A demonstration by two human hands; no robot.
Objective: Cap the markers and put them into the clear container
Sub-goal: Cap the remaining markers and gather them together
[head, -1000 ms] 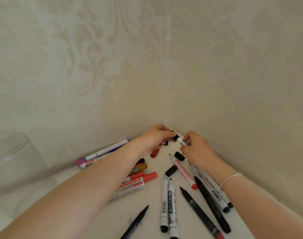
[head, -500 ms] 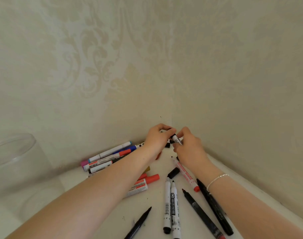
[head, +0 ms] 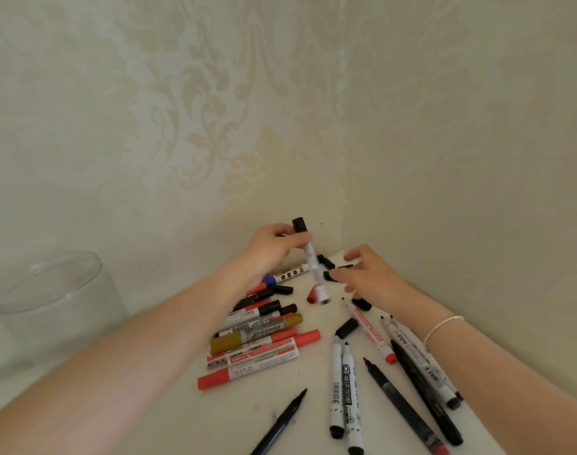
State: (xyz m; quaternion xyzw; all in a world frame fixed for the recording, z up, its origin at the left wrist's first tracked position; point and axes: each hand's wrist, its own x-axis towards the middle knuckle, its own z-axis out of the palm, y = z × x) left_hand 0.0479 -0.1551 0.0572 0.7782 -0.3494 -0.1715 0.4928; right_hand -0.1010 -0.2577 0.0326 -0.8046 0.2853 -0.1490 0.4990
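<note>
Meeting patterned wallpaper [head: 215, 126], white tabletop [head: 169, 421] corner

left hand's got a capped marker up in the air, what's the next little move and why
Probably swing the left hand leftward and drop its marker into the clear container. The marker already wears a black cap at its top end, and the container stands open at the left.

The clear container [head: 47, 310] was cut off by the left edge, so its far side could not be seen. The marker [head: 313, 261] in the left hand [head: 274, 247] was blurred, and its print was too fuzzy to read. The left arm hid parts of the pile of markers [head: 257, 336].
</note>
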